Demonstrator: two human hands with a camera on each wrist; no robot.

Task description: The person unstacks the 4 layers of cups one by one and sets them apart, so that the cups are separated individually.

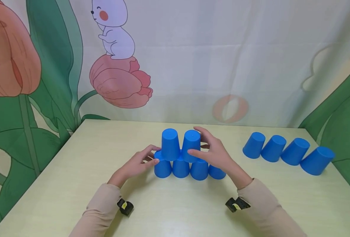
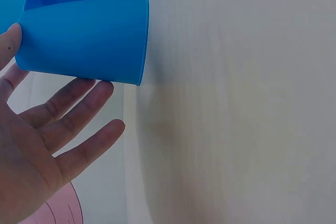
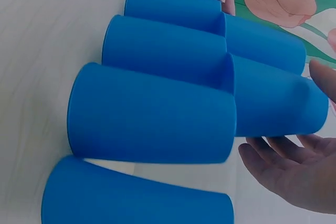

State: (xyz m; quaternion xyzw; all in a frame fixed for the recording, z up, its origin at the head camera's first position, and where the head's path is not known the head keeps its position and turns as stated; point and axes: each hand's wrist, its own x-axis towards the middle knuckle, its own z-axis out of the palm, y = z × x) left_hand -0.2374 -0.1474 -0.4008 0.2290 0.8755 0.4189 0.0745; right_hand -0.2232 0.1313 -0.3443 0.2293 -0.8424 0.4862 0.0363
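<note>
Blue plastic cups stand upside down as a two-level stack near the middle of the table. Four sit in the bottom row, with two more on top. My right hand (image 1: 214,150) holds the upper right cup (image 1: 189,148), thumb in front and fingers at its far side. Beside it rises the upper left cup (image 1: 170,144). At the row's left end, my left hand (image 1: 134,164) touches the bottom left cup (image 2: 84,40) with loosely spread, fairly straight fingers. The bottom right cup (image 3: 142,198) stands at the other end, partly behind my right wrist in the head view.
Toward the table's right side, several upside-down blue cups (image 1: 275,148) form a slanting line, the last one (image 1: 317,161) nearest the right edge. A printed curtain (image 1: 186,65) hangs behind the pale wooden table (image 1: 175,210).
</note>
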